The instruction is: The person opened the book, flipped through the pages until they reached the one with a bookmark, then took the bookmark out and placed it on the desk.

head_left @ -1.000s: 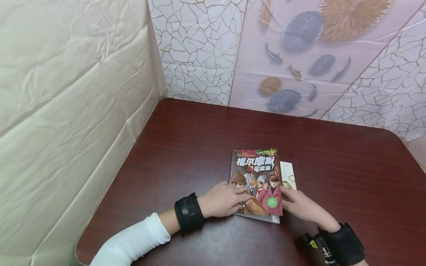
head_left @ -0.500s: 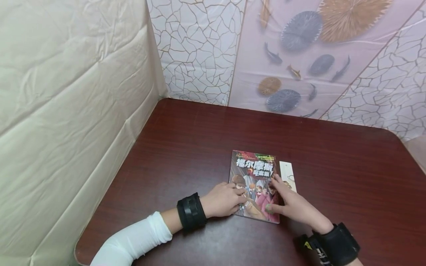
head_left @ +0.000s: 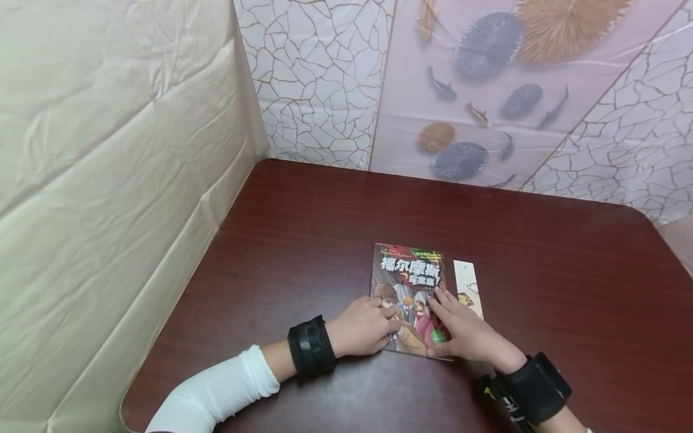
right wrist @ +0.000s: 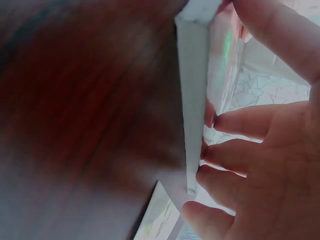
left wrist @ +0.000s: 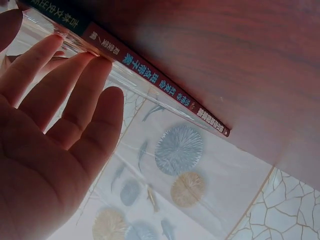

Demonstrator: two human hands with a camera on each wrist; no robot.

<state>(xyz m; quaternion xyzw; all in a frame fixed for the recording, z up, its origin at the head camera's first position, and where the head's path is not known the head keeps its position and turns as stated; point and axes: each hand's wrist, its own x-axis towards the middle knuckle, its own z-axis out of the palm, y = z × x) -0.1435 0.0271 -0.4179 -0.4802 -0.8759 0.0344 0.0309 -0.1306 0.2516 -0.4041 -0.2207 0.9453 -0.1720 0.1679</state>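
A closed paperback book (head_left: 408, 276) with a colourful illustrated cover and Chinese title lies flat on the table. My left hand (head_left: 363, 328) rests its fingertips on the left part of the cover. In the left wrist view the dark red spine (left wrist: 150, 75) runs past these extended fingers. On the right part of the cover my right hand (head_left: 468, 334) lies with fingers spread, thumb near the lower corner. The white page edges (right wrist: 195, 90) face the right wrist camera. A thin white card (head_left: 467, 282) with a printed picture lies just right of the book.
The dark reddish-brown table (head_left: 314, 222) stretches around the book, with rounded corners. A cream padded wall (head_left: 124, 150) stands along its left side. Patterned sheeting (head_left: 325, 84) hangs behind the far edge.
The book's cover, slightly raised and shifted one second ago, now lies flat in line with the pages. My right hand has moved from the right edge onto the cover. The left hand stays put.
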